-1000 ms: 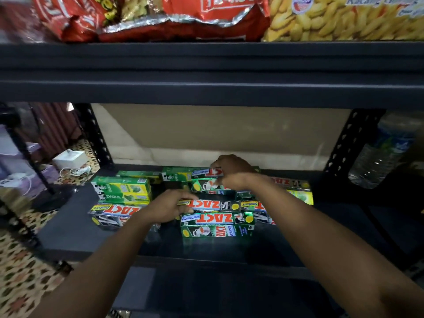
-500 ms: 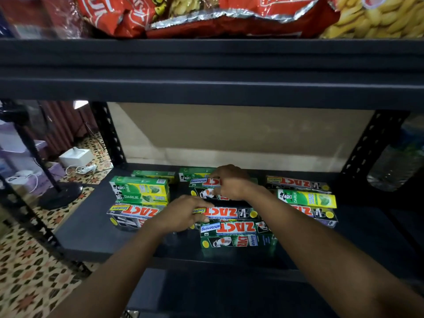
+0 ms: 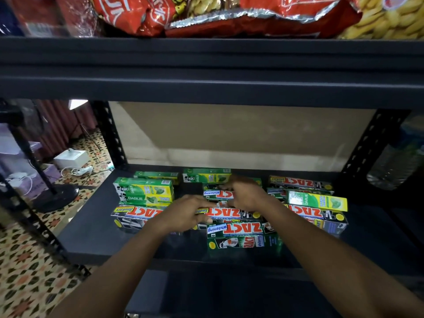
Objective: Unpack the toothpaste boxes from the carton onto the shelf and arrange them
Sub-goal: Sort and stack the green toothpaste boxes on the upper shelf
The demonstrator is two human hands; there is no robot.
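Note:
Several toothpaste boxes lie flat on the dark shelf [image 3: 91,237]. Green and yellow Darlie boxes [image 3: 144,191] are stacked at the left, with more at the back [image 3: 206,177]. Red-lettered Zact boxes form a middle pile [image 3: 238,229] and a right pile [image 3: 316,214] topped by one Darlie box [image 3: 317,199]. My left hand [image 3: 183,213] grips the left end of a Zact Smokers box [image 3: 229,212] in the middle pile. My right hand [image 3: 245,195] rests curled on the same pile, fingers on that box's top edge. The carton is out of view.
An upper shelf beam [image 3: 211,72] hangs low overhead, loaded with red snack bags [image 3: 229,14]. Black perforated uprights [image 3: 110,138] frame the bay. A water bottle [image 3: 394,161] stands at the right. Patterned floor, a white box and cables [image 3: 71,159] lie at the left.
The view has shifted so the boxes sit further right and lower. My right hand has drawn nearer my left over the middle pile. The boxes have kept their places.

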